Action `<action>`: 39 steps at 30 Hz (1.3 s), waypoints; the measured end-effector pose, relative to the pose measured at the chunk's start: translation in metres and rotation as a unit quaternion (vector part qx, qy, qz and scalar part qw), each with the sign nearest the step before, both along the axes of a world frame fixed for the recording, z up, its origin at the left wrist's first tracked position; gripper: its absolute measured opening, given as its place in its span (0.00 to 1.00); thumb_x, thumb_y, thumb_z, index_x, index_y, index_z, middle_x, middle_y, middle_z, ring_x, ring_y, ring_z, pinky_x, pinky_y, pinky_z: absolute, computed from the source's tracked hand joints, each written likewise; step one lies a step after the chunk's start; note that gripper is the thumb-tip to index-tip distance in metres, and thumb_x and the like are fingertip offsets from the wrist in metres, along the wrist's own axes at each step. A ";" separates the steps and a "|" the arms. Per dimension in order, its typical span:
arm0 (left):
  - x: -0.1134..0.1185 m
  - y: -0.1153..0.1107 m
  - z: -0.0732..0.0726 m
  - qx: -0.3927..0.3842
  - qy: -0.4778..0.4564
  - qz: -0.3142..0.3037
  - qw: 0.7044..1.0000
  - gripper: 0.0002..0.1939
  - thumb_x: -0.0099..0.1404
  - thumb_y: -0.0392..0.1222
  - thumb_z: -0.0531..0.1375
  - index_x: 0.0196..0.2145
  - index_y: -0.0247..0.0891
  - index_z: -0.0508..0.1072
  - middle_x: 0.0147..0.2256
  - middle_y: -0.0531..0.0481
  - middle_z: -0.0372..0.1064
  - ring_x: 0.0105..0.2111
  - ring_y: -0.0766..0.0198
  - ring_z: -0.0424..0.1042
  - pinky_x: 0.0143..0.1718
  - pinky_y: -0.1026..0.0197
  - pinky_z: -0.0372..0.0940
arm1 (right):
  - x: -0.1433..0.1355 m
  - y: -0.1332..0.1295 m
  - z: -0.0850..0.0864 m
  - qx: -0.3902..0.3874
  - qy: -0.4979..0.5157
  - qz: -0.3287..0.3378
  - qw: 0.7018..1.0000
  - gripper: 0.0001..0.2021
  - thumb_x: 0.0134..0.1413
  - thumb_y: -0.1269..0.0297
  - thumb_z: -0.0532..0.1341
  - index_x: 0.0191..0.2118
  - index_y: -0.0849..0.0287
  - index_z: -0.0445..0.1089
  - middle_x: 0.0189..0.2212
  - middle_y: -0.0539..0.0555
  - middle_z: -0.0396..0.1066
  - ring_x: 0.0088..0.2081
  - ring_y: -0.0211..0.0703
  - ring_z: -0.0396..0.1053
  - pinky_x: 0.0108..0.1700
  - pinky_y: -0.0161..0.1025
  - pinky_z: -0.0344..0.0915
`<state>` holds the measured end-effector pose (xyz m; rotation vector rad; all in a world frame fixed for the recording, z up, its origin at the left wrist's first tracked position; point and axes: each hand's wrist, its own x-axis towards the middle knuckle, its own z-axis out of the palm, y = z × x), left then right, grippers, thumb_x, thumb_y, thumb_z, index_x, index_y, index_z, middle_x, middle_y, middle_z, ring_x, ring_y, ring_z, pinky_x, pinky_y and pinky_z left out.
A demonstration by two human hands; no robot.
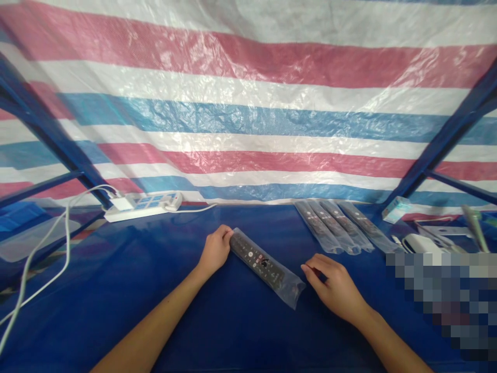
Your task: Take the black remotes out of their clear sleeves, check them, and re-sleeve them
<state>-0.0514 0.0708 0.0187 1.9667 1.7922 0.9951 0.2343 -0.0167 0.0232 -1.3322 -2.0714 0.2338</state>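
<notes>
While our right hand (338, 289) hovers just beside the bagged remote (258, 263) on the counter (217, 331), we cannot tell whether its curled fingers (323, 263) meet. Our left hand (216, 252) pinches the remote's far end; slick film (292, 298) could make that grip slip. Beyond lie four more bagged remotes (344, 226).

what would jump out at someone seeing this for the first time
Probably the shiny red, white and blue striped sheet filling the background. Next, the bagged remote mid-table, its far end at the left hand's fingertips and the right hand near its other end. Four more bagged remotes lie side by side at back right.
</notes>
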 end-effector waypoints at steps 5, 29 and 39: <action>-0.011 0.005 -0.003 -0.103 -0.104 -0.035 0.989 0.14 0.57 0.49 0.56 0.34 0.37 0.74 0.31 0.48 0.76 0.33 0.59 0.74 0.38 0.60 0.65 | 0.001 0.000 0.000 0.005 -0.002 0.002 1.000 0.18 0.63 0.59 0.51 0.23 0.56 0.65 0.22 0.50 0.65 0.26 0.37 0.63 0.30 0.34 0.60; 0.019 -0.015 0.041 0.106 -0.009 -0.004 0.994 0.10 0.64 0.45 0.50 0.34 0.39 0.69 0.26 0.53 0.71 0.27 0.64 0.70 0.32 0.65 0.60 | 0.019 -0.008 0.001 0.023 0.026 -0.024 0.999 0.17 0.63 0.58 0.51 0.23 0.56 0.63 0.21 0.49 0.63 0.24 0.36 0.62 0.30 0.34 0.58; 0.040 -0.039 0.115 0.136 0.115 -0.040 0.983 0.12 0.64 0.45 0.52 0.32 0.38 0.71 0.23 0.54 0.67 0.24 0.65 0.64 0.28 0.65 0.54 | 0.023 -0.019 -0.005 -0.019 0.004 -0.033 0.999 0.14 0.61 0.55 0.54 0.28 0.55 0.69 0.26 0.51 0.68 0.27 0.38 0.67 0.31 0.35 0.63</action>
